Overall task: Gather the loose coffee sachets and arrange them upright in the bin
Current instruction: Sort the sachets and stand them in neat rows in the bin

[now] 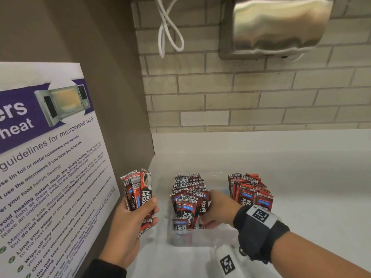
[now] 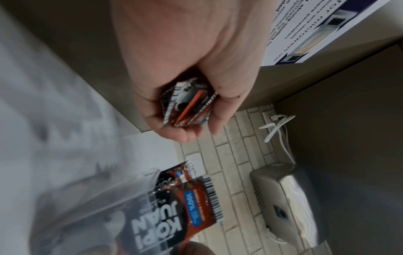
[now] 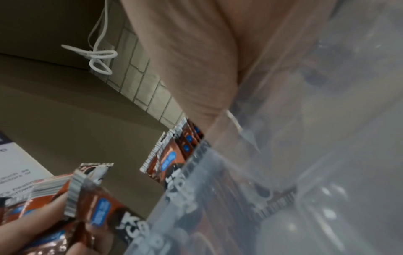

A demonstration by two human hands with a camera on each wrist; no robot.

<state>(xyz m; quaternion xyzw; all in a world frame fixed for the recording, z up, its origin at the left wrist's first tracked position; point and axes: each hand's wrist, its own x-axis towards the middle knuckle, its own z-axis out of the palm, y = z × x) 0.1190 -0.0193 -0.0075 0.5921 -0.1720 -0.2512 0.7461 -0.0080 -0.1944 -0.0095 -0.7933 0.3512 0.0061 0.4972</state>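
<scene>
item: coffee sachets, loose and binned. we are holding a bundle of sachets [image 1: 138,195] in our left hand [image 1: 130,223], fingers and thumb curled round the lower half so the barcoded ends are fanning out above; we judge the bundle is being kept squared and upright, just left of the bin, so that it can be fed in without turning. our right hand [image 1: 216,209] is reaching down into the clear bin [image 1: 200,237], its fingers buried among the left row of sachets [image 1: 188,197]; whether it is pinching one or only pressing the row back we cannot tell, the fingertips being hidden. we are reading this as bracing the row so the packets are not toppling while a gap is being made. a second row of sachets [image 1: 251,191] is standing upright at the bin's right side, apart from the hand. one short sachet [image 1: 180,222] is leaning at the near wall. materials: sachets are flat, glossy foil rectangles, red-brown and black with crimped, barcode-striped ends, slippery-looking and thin; the bin is transparent, smooth-walled plastic on a white counter [image 1: 301,177]. alongside: a laminated microwave notice [image 1: 50,157], a brushed metal dispenser [image 1: 277,27], a looped white cable [image 1: 168,27].
</scene>
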